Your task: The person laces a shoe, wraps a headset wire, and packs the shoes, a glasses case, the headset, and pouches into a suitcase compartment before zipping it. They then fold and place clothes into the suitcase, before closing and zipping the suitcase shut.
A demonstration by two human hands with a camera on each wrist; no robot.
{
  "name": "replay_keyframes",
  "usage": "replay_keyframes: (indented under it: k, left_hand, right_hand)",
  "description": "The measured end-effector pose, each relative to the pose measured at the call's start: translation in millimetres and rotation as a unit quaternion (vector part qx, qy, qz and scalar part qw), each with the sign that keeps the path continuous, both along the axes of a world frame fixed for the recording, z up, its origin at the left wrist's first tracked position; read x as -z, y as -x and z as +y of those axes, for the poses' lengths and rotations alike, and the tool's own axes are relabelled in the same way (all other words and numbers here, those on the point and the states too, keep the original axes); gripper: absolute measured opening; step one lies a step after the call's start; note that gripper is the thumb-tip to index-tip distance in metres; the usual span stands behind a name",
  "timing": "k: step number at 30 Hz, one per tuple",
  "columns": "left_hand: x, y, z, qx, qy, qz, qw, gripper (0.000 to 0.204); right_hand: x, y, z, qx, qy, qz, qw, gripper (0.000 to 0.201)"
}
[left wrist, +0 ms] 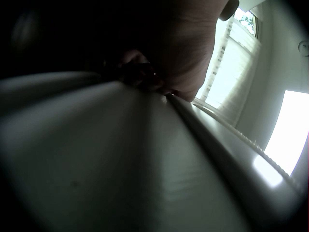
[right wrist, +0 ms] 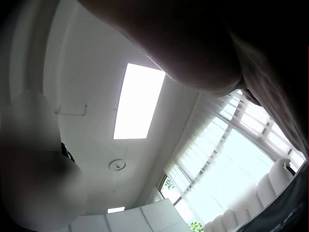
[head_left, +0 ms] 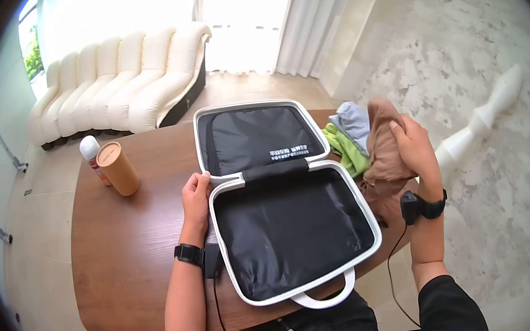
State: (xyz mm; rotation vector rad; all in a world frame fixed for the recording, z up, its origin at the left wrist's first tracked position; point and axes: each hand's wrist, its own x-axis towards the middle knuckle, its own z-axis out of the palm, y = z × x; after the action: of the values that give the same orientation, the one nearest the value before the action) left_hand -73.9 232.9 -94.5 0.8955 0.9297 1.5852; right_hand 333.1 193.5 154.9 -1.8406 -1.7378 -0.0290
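A small white-edged case (head_left: 295, 233) with black lining lies open on the table, its lid (head_left: 255, 137) folded back away from the body. The left hand (head_left: 196, 198) is at the case's left side by the hinge, its fingers curled on the white rim. On the right, the right hand (head_left: 415, 146) grips a brown cloth (head_left: 384, 146) beside the case. Next to that cloth lie a green cloth (head_left: 349, 150) and a light blue-grey cloth (head_left: 354, 125). In the left wrist view the left hand (left wrist: 178, 48) is dark, against the pale case shell (left wrist: 120, 159).
A brown cylinder (head_left: 118, 169) and a white-capped can (head_left: 91, 154) stand at the left of the wooden table (head_left: 132, 257). The case's white handle (head_left: 327, 298) points toward the person. Beyond the table is a cream sofa (head_left: 121, 84).
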Motion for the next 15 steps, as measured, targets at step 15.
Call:
replay_keyframes:
  k: [15]
  left_hand:
    - [-196.5,-70.0,-18.6,0.142,-0.148,0.32,0.925,0.048]
  right_hand:
    - [9.0,63.9,91.0,-0.472,0.112,0.476,0.734,0.043]
